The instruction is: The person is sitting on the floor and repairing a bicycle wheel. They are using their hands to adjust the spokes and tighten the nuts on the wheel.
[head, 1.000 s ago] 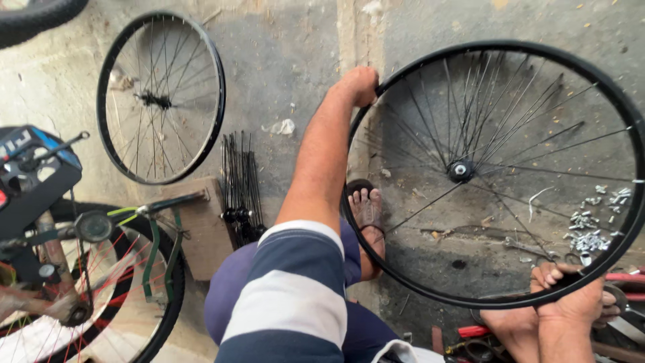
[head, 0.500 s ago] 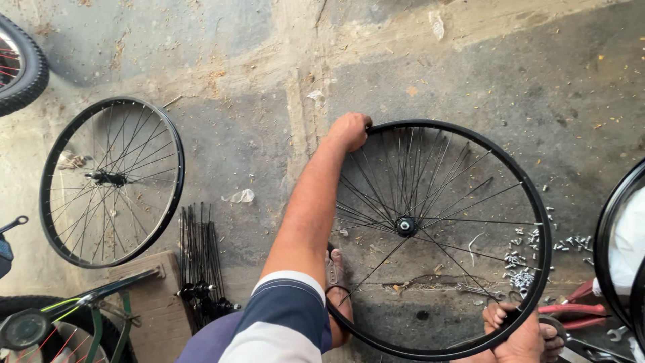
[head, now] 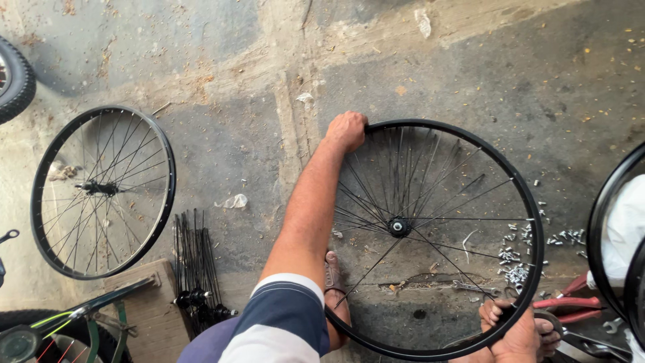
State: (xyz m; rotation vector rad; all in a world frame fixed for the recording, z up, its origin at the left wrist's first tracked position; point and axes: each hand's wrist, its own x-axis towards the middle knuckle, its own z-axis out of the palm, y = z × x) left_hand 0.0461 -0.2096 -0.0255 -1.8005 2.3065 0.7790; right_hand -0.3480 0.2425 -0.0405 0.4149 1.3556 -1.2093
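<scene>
A black bicycle wheel rim [head: 531,222] with thin spokes and a small hub [head: 399,226] is held over the concrete floor. My left hand [head: 347,130] grips the rim at its far left edge, arm stretched out. My right hand [head: 519,335] holds the rim's near right edge, low in the frame. My sandalled foot [head: 334,282] rests under the rim's near left side.
A second spoked wheel [head: 104,191] lies at left. A bundle of loose black spokes [head: 195,265] lies beside it. Small silver nipples [head: 517,259] are scattered at right, near red-handled pliers [head: 568,302]. Another rim [head: 605,235] shows at the right edge, a tyre [head: 17,77] far left.
The view has shifted, so the held wheel sits lower and more central. Both hands keep their grip on the rim; the left wheel has slid rightward in the frame.
</scene>
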